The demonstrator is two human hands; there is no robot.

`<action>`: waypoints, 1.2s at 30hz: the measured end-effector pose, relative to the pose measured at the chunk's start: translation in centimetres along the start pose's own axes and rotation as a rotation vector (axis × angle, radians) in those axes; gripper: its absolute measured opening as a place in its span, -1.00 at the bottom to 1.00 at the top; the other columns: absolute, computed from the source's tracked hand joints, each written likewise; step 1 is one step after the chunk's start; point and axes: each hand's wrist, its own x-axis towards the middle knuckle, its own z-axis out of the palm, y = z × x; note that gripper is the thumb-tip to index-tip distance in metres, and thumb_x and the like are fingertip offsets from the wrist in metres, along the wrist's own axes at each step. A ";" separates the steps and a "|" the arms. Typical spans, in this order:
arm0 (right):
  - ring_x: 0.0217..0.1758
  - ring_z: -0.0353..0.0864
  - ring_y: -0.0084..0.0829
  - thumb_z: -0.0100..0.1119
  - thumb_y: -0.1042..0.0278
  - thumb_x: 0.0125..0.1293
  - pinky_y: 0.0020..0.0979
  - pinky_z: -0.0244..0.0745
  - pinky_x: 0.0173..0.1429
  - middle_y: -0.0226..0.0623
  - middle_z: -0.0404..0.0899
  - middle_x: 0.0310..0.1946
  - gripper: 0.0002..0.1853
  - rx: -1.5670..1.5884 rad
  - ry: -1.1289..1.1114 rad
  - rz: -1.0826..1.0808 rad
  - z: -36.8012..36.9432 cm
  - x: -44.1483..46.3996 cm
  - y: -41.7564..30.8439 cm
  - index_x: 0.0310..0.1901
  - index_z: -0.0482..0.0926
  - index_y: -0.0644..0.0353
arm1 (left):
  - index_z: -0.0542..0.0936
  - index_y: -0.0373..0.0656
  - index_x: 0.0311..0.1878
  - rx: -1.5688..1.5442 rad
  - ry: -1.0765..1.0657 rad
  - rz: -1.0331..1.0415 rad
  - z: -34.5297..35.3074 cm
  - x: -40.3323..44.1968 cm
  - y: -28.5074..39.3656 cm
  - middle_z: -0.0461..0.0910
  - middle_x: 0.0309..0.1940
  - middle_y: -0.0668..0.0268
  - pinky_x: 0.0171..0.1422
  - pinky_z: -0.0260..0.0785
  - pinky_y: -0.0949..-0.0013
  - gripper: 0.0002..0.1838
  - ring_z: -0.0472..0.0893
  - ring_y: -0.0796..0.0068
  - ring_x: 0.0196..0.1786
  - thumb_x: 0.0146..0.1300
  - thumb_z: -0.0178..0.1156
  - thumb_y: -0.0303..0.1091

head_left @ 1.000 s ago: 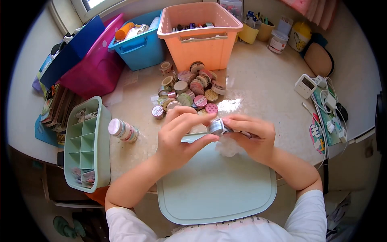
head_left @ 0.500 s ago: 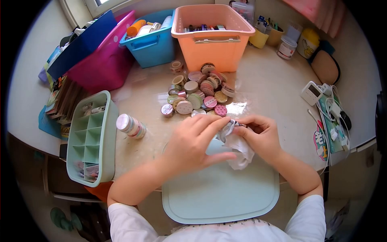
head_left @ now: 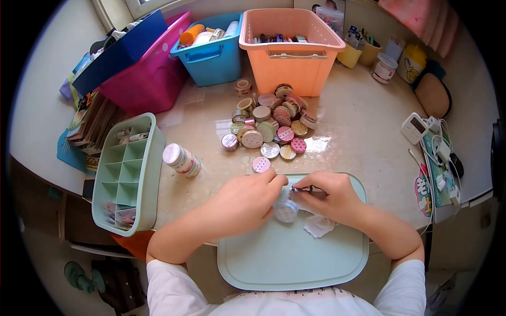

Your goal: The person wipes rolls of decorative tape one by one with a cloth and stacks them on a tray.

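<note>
Right grip: the right hand [head_left: 334, 196] pinches a slim dark tool [head_left: 314, 191] between thumb and fingers.
Left grip: the left hand [head_left: 252, 199] is curled, fingertips partly hidden; cannot tell whether it pinches.
Shiny pale round roll: [head_left: 286, 212] just beside the left grip, between both hands, above a pale green plastic lid [head_left: 292, 260].
Crumpled white wrapping: [head_left: 319, 226] just nearer the body than the right grip.
Patterned round tape rolls: [head_left: 252, 139] heaped beyond both grips on the glossy pale bench [head_left: 358, 126].

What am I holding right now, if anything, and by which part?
Your right hand pinches a slim dark tool with thumb and fingers, its gripped part mostly hidden. Your left hand is beside the tape roll; whether it grips can't be told.
</note>
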 end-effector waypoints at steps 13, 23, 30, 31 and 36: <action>-0.14 0.64 -0.64 0.28 0.54 0.27 -0.52 0.56 -0.01 -0.37 0.70 -0.23 -0.83 0.376 0.210 0.375 -3.4 1.4 0.8 -0.12 0.66 0.35 | 0.51 -0.13 0.01 0.181 -0.170 -0.041 -1.8 -1.3 -1.5 0.58 -0.19 0.17 -0.04 0.49 0.16 -0.45 0.62 0.14 -0.11 0.00 0.50 -0.13; -0.15 0.63 -0.65 0.34 0.46 0.29 -0.52 0.55 -0.03 -0.41 0.68 -0.24 -0.82 0.443 0.146 0.432 -2.4 1.4 0.4 -0.11 0.67 0.32 | 0.61 -0.10 0.10 0.197 0.743 0.032 1.2 5.4 -8.1 0.62 -0.01 0.23 0.32 0.34 0.12 -0.61 0.55 0.17 0.11 0.20 0.41 -0.32; -0.14 0.57 -0.67 0.37 0.37 0.34 -0.51 0.50 -0.04 -0.46 0.62 -0.17 -0.72 0.822 0.111 0.585 -2.5 1.5 1.4 0.05 0.62 0.19 | 0.63 -0.12 0.02 0.193 0.704 0.021 1.1 5.9 -8.3 0.67 0.00 0.33 0.19 0.39 0.19 -0.69 0.60 0.27 0.05 0.22 0.40 -0.34; -0.11 0.56 -0.67 0.36 0.38 0.35 -0.51 0.49 -0.02 -0.46 0.60 -0.15 -0.69 0.818 0.132 0.550 -2.7 1.6 1.4 0.08 0.59 0.18 | 0.62 -0.13 0.01 -0.148 0.713 -0.079 0.8 5.4 -7.3 0.68 -0.01 0.35 0.05 0.44 0.29 -0.72 0.62 0.35 -0.06 0.26 0.39 -0.33; -0.08 0.52 -0.67 0.38 0.44 0.32 -0.53 0.47 0.02 -0.48 0.55 -0.14 -0.69 0.786 0.395 0.452 -3.5 1.5 2.0 0.05 0.54 0.13 | 0.48 -0.33 0.15 -1.647 0.488 -0.214 0.8 4.6 -3.3 0.64 0.04 0.09 0.10 0.66 0.37 -0.68 0.73 0.27 0.03 0.48 0.19 -0.32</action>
